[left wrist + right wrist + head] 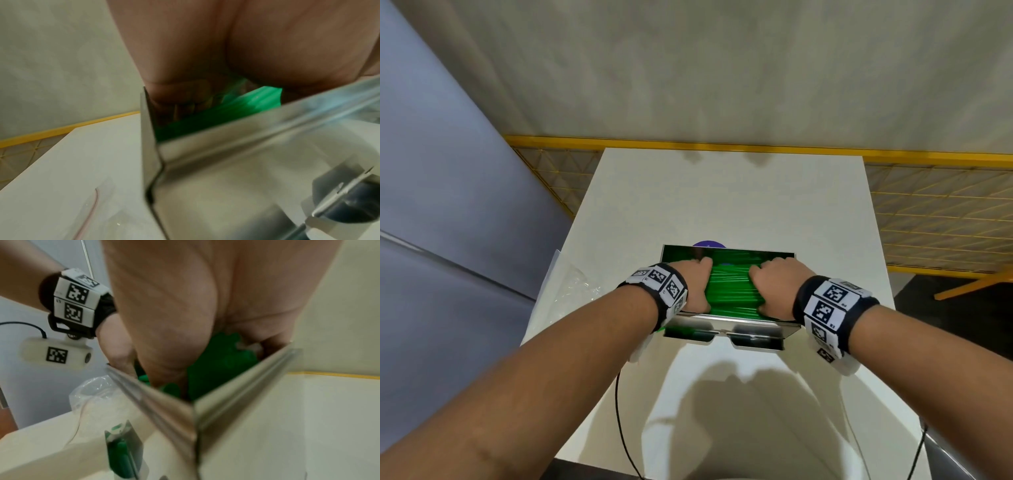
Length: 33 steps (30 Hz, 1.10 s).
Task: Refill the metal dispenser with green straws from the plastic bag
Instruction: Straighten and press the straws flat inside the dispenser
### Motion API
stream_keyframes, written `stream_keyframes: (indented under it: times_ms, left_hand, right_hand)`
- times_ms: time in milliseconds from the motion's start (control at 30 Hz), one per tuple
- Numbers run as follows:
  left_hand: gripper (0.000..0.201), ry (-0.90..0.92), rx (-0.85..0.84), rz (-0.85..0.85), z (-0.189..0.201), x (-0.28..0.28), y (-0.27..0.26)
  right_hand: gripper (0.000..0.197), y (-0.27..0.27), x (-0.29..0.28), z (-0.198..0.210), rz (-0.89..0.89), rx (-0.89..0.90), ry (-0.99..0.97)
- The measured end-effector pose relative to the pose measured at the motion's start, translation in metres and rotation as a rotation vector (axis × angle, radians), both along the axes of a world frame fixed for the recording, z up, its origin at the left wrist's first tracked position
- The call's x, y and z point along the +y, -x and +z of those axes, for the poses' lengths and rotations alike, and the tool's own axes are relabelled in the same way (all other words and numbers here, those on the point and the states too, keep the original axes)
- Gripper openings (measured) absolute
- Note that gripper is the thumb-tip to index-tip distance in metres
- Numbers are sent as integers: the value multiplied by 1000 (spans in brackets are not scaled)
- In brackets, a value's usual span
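Observation:
The open-topped metal dispenser [726, 320] stands on the white table [722, 198], packed with green straws [729, 291] lying left to right. My left hand [695, 284] reaches into its left end and my right hand [774, 291] into its right end. Each hand's fingers curl down round the straw bundle, thumbs pointing inward. In the left wrist view the left hand [185, 48] curls beside the straws [236, 107] behind the metal wall [226, 162]. In the right wrist view the right hand [185, 305] is sunk among straws [222, 363]. The clear plastic bag [571, 284] lies left of the dispenser.
A purple round object [708, 244] peeks out behind the dispenser. Straws show in the front dispensing slot [121, 449]. A black cable [619, 411] hangs off the near table edge. A yellow mesh fence [928, 212] runs behind and right of the table.

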<state>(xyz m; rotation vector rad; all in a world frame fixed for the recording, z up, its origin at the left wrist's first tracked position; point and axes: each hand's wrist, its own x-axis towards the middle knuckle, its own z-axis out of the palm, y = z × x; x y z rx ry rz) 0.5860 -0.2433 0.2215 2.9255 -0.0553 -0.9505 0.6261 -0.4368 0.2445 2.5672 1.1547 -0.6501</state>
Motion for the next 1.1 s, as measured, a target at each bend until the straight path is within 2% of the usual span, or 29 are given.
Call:
stream_keyframes:
  times_ms: [67, 200, 433, 567, 800, 1000, 1100]
  left_hand:
    - [81, -29, -13, -6, -3, 1, 1]
    - [65, -100, 10, -54, 0, 1, -3]
    - [69, 21, 76, 28, 1, 0, -3]
    - [73, -53, 29, -43, 5, -1, -5]
    - [37, -35, 55, -65, 14, -2, -8]
    - [36, -35, -91, -48, 23, 5, -13]
    - [41, -52, -105, -30, 24, 7, -12]
  right_hand:
    - [41, 1, 2, -3, 2, -1, 10]
    - [44, -2, 4, -5, -6, 1, 17]
    - [65, 1, 4, -7, -66, 50, -50]
    - [54, 0, 7, -3, -67, 76, -50]
    - [39, 0, 6, 3, -67, 72, -58]
    - [44, -4, 3, 3, -71, -39, -149]
    - [49, 0, 0, 8, -65, -83, -190]
